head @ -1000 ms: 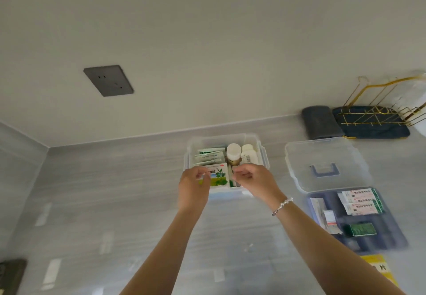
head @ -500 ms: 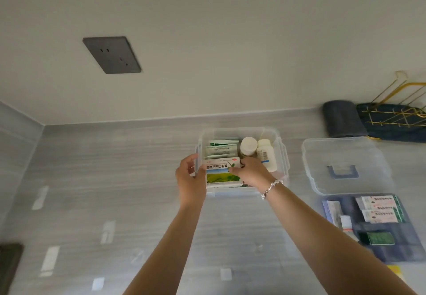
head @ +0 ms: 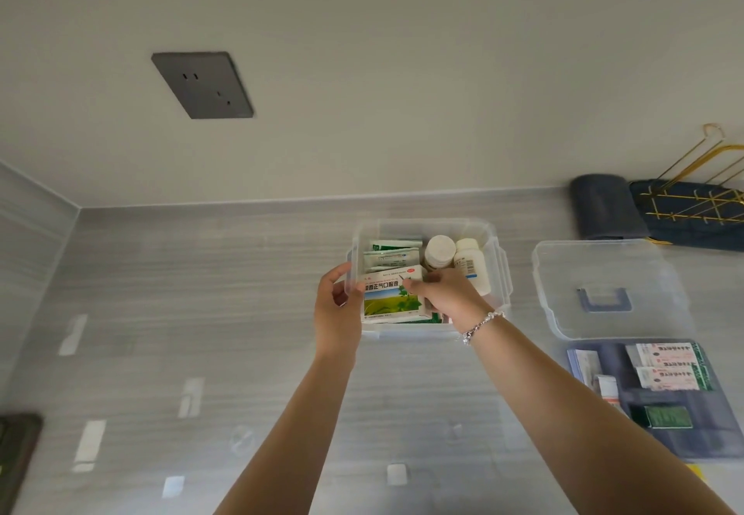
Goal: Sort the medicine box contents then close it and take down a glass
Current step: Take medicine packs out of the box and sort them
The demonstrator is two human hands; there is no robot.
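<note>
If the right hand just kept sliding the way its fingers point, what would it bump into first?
The right hand points left across the clear medicine box, fingertips already at the green and white carton. It would likely push that first, then the box's left wall, where the left hand holds.

Grey worktop [head: 201,313] streaked with fine pale horizontal lines, pale cream wall [head: 402,71] behind it carrying a dark grey socket plate [head: 202,85]. The box [head: 499,265] is clear plastic; inside, a white carton [head: 388,297] printed with a green-and-yellow field scene and dark lettering, white-and-green sachets [head: 390,255], two white bottles [head: 441,251], one with a blue-marked label. The lid [head: 604,273] is clear with a blue-grey handle. The tray [head: 684,434] is slate blue, holding white-and-green packets and a dark green one. Gold wire rack [head: 700,200] on a navy mat. Silvery beaded bracelet [head: 481,325].
</note>
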